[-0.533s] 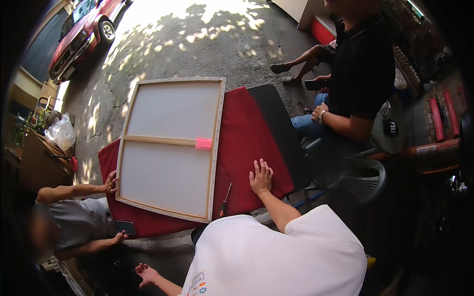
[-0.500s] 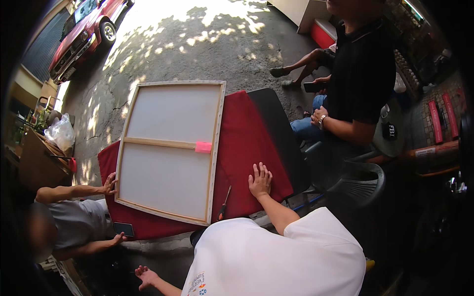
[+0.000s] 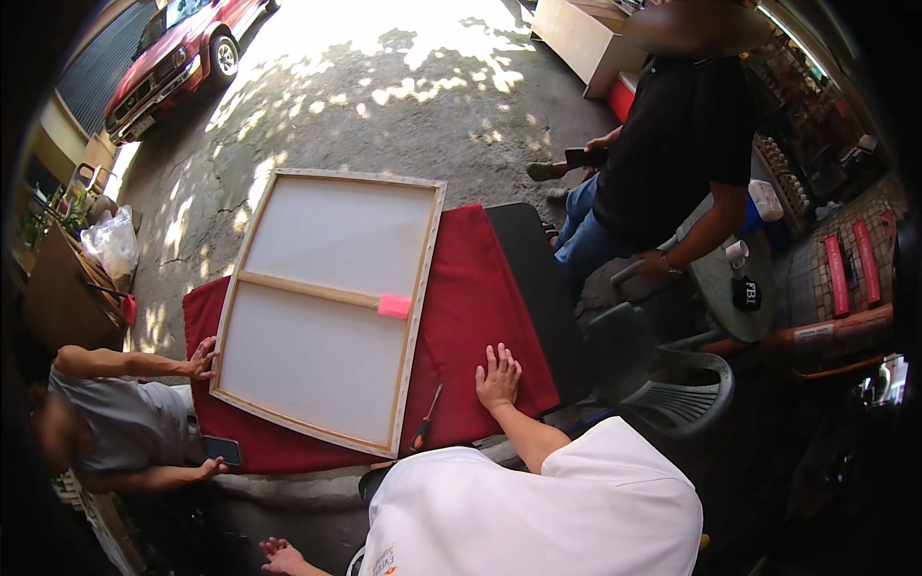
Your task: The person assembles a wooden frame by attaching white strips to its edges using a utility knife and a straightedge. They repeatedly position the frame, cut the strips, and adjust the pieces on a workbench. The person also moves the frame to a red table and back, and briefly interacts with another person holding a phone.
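Observation:
My right hand (image 3: 498, 376) lies flat with fingers spread on a red cloth (image 3: 471, 298) that covers most of a dark table, and it holds nothing. My left hand (image 3: 281, 557) hangs below the table's near edge, fingers apart and empty. On the cloth lies a large stretched canvas (image 3: 312, 355), back side up, with a wooden frame and a crossbar. A pink tag (image 3: 393, 305) is at the crossbar's right end. Between the canvas and my right hand lies a screwdriver (image 3: 420, 434) with an orange and black handle.
At the left, a person's hand (image 3: 203, 359) touches the canvas edge; their other hand holds a phone (image 3: 221, 450). A person in black (image 3: 672, 154) stands at the right by a dark plastic chair (image 3: 682, 389) and a round table (image 3: 715, 278). A red vehicle (image 3: 168, 72) is parked far left.
The person in black has come closer to the table's right side, one hand now lowered near a chair. My right hand stays on the cloth. The whole view has shifted slightly.

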Available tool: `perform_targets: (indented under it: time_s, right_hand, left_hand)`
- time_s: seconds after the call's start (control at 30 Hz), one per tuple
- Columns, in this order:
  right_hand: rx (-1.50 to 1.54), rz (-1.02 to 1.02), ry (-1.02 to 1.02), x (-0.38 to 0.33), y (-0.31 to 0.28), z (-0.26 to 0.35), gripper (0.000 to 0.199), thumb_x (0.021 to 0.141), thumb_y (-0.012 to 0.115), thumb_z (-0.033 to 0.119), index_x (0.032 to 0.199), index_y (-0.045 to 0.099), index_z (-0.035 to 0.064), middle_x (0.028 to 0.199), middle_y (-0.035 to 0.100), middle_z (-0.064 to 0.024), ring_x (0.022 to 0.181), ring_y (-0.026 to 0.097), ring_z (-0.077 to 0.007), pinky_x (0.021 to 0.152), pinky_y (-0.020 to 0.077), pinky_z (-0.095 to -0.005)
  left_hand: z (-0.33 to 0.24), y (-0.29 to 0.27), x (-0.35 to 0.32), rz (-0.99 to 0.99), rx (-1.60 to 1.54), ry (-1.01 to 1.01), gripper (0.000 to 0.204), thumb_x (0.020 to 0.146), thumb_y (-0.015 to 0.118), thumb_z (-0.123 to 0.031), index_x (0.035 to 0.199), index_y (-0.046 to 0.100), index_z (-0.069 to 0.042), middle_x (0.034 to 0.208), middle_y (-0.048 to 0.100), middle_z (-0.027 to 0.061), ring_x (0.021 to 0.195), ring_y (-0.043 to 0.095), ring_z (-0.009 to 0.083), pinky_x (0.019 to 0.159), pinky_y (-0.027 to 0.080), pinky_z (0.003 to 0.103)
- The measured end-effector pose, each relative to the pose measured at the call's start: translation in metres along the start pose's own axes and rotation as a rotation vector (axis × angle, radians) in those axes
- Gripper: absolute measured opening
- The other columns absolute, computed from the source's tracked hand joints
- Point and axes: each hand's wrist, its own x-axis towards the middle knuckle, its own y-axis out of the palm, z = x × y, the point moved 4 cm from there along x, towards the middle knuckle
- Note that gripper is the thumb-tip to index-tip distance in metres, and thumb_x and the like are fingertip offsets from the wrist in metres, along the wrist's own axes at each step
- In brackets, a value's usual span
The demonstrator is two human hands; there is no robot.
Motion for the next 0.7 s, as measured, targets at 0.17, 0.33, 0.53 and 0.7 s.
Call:
perform_targets:
  time_s: [0.17,0.33,0.53,0.7]
  right_hand:
    - [0.005,0.0,-0.021,0.008,0.002,0.008,0.061,0.092,0.057,0.037,0.148,0.045,0.0151,0.156,0.036,-0.0125,0.141,0.035,-0.0313,0.114,0.0274,-0.051]
    - [-0.021,-0.03,-0.113,0.006,-0.007,0.032,0.058,0.095,0.055,0.038,0.148,0.045,0.0167,0.155,0.04,-0.0109,0.14,0.039,-0.0301,0.111,0.0315,-0.051]
    - [-0.124,-0.11,-0.079,-0.006,0.019,-0.004,0.049,0.101,0.045,0.049,0.142,0.052,0.0242,0.149,0.049,-0.0056,0.132,0.05,-0.0275,0.1,0.0418,-0.0525]
    - [-0.004,-0.055,-0.458,0.001,0.047,0.001,0.049,0.101,0.045,0.048,0.143,0.051,0.0233,0.149,0.049,-0.0062,0.133,0.049,-0.0278,0.102,0.0411,-0.0522]
  left_hand:
    - [-0.016,0.024,-0.03,-0.063,-0.074,0.046,0.098,0.088,0.017,-0.083,0.108,0.067,-0.001,0.098,0.071,0.0122,0.096,0.066,0.0344,0.074,0.049,0.046]
    - [-0.05,0.061,-0.075,-0.379,-0.035,0.312,0.059,0.096,0.031,-0.051,0.12,0.054,-0.003,0.095,0.064,0.0076,0.082,0.06,0.0224,0.062,0.045,0.034]
    - [-0.127,0.148,-0.131,-0.71,0.11,0.702,0.067,0.089,0.062,-0.015,0.148,0.03,-0.007,0.095,0.055,0.0068,0.069,0.056,0.0147,0.061,0.046,0.028]
    - [-0.204,0.186,-0.253,-0.792,0.298,0.962,0.087,0.092,0.063,-0.005,0.161,0.01,-0.01,0.091,0.059,0.0024,0.07,0.058,0.0102,0.069,0.047,0.025]
